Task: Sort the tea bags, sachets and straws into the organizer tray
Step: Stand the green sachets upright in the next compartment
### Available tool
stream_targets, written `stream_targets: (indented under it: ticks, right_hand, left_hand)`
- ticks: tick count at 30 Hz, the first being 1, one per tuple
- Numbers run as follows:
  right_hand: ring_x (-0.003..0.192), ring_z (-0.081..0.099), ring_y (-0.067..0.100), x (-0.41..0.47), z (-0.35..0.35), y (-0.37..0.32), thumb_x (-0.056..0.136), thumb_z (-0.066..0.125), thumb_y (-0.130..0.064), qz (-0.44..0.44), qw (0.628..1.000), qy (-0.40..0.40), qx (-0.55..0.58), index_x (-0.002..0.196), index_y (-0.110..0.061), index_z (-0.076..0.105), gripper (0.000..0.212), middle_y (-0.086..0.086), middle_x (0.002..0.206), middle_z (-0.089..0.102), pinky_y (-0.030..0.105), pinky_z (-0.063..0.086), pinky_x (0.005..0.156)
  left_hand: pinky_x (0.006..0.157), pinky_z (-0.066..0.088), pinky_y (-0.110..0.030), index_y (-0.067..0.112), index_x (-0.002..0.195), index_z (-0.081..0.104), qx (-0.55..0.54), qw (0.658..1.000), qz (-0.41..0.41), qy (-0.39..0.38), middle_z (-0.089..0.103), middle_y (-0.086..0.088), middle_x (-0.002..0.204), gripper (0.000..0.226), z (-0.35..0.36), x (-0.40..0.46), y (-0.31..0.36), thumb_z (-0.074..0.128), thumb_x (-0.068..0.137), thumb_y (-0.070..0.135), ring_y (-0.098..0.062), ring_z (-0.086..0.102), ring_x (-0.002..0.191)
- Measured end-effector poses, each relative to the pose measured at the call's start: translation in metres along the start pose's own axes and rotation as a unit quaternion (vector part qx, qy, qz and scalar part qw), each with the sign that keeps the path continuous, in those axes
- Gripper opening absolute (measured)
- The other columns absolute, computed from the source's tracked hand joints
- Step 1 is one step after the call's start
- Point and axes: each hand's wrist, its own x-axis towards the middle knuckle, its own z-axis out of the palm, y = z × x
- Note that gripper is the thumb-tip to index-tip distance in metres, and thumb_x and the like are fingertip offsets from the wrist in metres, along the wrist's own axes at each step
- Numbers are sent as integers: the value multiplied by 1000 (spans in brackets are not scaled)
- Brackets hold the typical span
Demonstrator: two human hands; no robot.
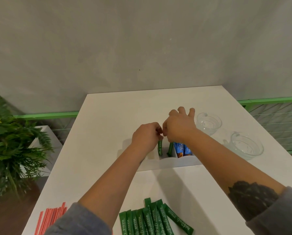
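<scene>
Head view, centre of frame: white organizer tray (179, 162) on the white counter (107, 116). Left hand (146, 137), fingers curled, pinched the top of one green stevia sachet (160, 148); the sachet stood upright, long axis vertical, directly beneath the fingers in a left-hand compartment. Right hand (179, 128) sat just beside it, thumb and forefinger pinched over a second green sachet (170, 149), other fingers spread. Blue coffee sachets (182, 150) stood in the next compartment rightward. Lower frame: loose green sachets (152, 221); lower left: red straws (50, 217). Both forearms were extended forward.
</scene>
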Motion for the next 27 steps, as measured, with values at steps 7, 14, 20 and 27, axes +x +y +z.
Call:
stream_targets:
  ticks: [7, 14, 20, 27]
  right_hand:
    - [137, 19, 33, -4, 8, -10, 92, 44, -31, -35, 989, -28, -144, 119, -20, 59, 33, 5, 135, 46, 61, 3, 110]
    - [142, 11, 34, -3, 3, -14, 93, 41, -24, -47, 979, -60, -187, 122, -19, 57, 33, 9, 140, 43, 63, -1, 110]
    - [139, 20, 29, 0, -3, -13, 93, 45, -20, -31, 988, -61, -141, 109, -18, 61, 23, 3, 120, 59, 62, -2, 110]
    - [131, 31, 27, 2, -3, -15, 92, 49, -26, -19, 987, -57, -146, 105, -19, 60, 19, 1, 111, 62, 59, 0, 112]
  left_hand:
    - [67, 42, -26, 22, 100, 62, -15, 1000, 4, 2, 70, 6, 96, 18, 2, -3, -2, 61, 84, 14, -17, 60, 93]
    - [67, 39, -26, 21, 101, 61, -30, 999, -8, 9, 67, 4, 97, 15, 0, -3, -1, 59, 87, 16, -19, 60, 92]
    - [69, 40, -26, 19, 101, 62, -36, 999, -34, -8, 67, 0, 102, 15, -3, 0, 0, 62, 86, 17, -21, 60, 95]
    - [68, 41, -28, 18, 103, 62, 3, 1000, -14, -9, 67, -1, 101, 17, -2, 0, 4, 61, 86, 16, -22, 60, 94]
